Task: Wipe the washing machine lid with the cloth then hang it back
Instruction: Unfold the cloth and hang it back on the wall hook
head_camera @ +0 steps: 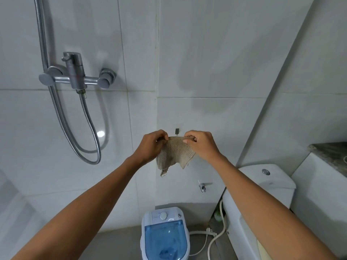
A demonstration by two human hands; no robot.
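A beige knitted cloth hangs stretched between both hands, held up against the white tiled wall. My left hand pinches its top left edge and my right hand pinches its top right edge. A small dark wall hook sits just above the cloth, between the two hands. Far below on the floor stands a small white washing machine with a translucent blue lid.
A chrome shower mixer with a looping metal hose is on the left wall. A white toilet cistern stands at right, with a small wall tap beside it. A white cable and plug lie on the grey floor.
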